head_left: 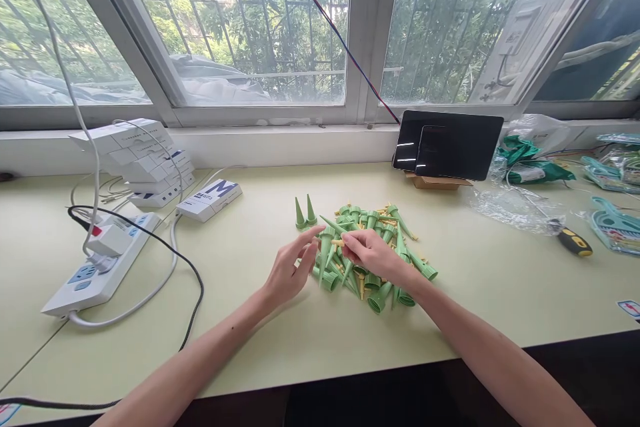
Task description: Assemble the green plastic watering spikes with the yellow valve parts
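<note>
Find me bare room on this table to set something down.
Bare table shows between the green spike pile and the screwdriver, and another patch between the black cable and your left hand. Crowded: the left end, with power strip and stacked boxes, and the far right, with packets.

A workroom or office
Worktop (525, 280) below windows (250, 20) at twelve o'clock, power strip (90, 283) at ten, screwdriver (574, 241) at two.

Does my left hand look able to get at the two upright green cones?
Likely yes: your left hand is near the upright green cones, and nothing visible blocks the way.
</note>
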The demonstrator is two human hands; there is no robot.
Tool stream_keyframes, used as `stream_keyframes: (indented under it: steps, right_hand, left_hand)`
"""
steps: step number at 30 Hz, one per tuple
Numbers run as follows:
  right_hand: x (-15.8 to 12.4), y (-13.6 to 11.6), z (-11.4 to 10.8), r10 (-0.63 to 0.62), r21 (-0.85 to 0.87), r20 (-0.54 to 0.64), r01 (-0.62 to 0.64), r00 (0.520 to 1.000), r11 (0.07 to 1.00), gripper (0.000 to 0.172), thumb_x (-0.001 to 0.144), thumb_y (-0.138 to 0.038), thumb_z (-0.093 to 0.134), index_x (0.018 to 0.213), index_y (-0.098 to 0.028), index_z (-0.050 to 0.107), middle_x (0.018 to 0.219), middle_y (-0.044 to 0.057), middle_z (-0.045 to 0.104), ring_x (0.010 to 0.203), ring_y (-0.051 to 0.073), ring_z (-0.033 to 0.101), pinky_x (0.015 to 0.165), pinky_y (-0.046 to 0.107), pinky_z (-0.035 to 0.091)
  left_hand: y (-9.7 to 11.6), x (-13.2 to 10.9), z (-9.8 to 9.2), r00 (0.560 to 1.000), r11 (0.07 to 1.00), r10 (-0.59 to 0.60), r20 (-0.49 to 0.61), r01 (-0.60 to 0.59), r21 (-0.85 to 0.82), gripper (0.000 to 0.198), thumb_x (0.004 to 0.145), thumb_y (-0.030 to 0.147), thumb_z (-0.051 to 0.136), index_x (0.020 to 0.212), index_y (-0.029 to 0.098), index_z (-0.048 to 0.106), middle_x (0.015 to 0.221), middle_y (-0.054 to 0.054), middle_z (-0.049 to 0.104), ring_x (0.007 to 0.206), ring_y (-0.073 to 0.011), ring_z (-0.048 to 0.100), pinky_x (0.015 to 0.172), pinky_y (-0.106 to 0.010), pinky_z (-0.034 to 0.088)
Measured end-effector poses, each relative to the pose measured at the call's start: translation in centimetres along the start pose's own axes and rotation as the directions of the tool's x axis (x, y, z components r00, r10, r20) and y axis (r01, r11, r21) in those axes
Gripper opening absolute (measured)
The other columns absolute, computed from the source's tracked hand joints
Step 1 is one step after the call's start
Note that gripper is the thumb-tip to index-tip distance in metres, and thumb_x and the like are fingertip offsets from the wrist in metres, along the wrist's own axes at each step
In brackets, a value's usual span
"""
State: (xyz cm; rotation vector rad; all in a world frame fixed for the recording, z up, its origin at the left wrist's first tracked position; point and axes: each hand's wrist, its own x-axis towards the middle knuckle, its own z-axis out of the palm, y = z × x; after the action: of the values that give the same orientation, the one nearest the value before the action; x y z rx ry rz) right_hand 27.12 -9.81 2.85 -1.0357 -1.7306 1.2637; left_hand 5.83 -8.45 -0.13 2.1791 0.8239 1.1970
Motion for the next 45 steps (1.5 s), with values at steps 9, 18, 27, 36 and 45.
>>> stream_keyframes:
  steps: [9, 18, 27, 36, 45]
  right_hand:
    - [0.0, 0.0, -0.1, 0.063, 0.099, 0.027, -0.065, 0.998, 0.993, 0.049, 0.096, -0.051, 0.044, 0.063, -0.016, 0.051, 0.054, -0.004, 0.041, 0.047, 0.007, 0.031, 0.046, 0.024, 0.023]
    - [0.0, 0.1, 0.0, 0.001, 0.018, -0.04, 0.0, 0.999, 1.0, 0.055, 0.096, -0.057, 0.042, 0.062, -0.015, 0.054, 0.052, -0.003, 0.042, 0.046, 0.007, 0.033, 0.046, 0.023, 0.025]
    - [0.0, 0.4, 0.1, -0.025, -0.046, -0.042, 0.023, 0.999, 0.999, 0.054, 0.095, -0.058, 0.043, 0.062, -0.015, 0.052, 0.054, -0.003, 0.043, 0.047, 0.007, 0.032, 0.046, 0.023, 0.026]
    - [0.1, 0.6, 0.1, -0.036, -0.077, -0.046, 0.032, 0.998, 0.997, 0.054, 0.096, -0.057, 0.042, 0.062, -0.016, 0.053, 0.054, -0.003, 0.044, 0.047, 0.008, 0.036, 0.047, 0.023, 0.029]
    - [0.0, 0.7, 0.1, -0.049, -0.112, -0.048, 0.043, 0.998, 0.993, 0.053, 0.096, -0.056, 0.043, 0.062, -0.016, 0.052, 0.054, -0.003, 0.045, 0.046, 0.008, 0.037, 0.047, 0.023, 0.03]
  left_hand:
    - [0.1, 0.3, 0.0, 0.995, 0.984, 0.1, 0.021, -0.102, 0.149, 0.03, 0.089, 0.012, 0.057, 0.116, 0.022, 0.064, 0.083, -0.004, 0.064, 0.058, -0.0089, 0.047, 0.052, -0.02, 0.045]
    - [0.1, 1.2, -1.3, 0.966, 0.963, 0.186, -0.18, -0.143, 0.23, 0.003, 0.085, 0.02, 0.066, 0.085, 0.018, 0.068, 0.079, -0.003, 0.068, 0.05, -0.0066, 0.05, 0.05, -0.021, 0.046]
    - [-1.5, 2.6, -4.4, 0.88, 0.856, -0.225, -0.42, 0.384, 0.346, 0.027, 0.083, 0.04, 0.062, 0.069, 0.018, 0.058, 0.055, 0.003, 0.055, 0.048, -0.0093, 0.048, 0.052, -0.023, 0.04]
    - [-3.3, 2.3, -4.2, 0.896, 0.794, -0.374, -0.239, 0.443, 0.416, 0.025, 0.082, 0.042, 0.059, 0.074, 0.019, 0.056, 0.063, 0.0, 0.063, 0.054, -0.0127, 0.055, 0.054, -0.024, 0.041]
    - [-2.9, 2.3, -4.0, 0.892, 0.785, -0.383, -0.239, 0.451, 0.425, 0.017, 0.078, 0.036, 0.06, 0.074, 0.02, 0.056, 0.06, 0.003, 0.057, 0.054, -0.0117, 0.052, 0.054, -0.023, 0.041]
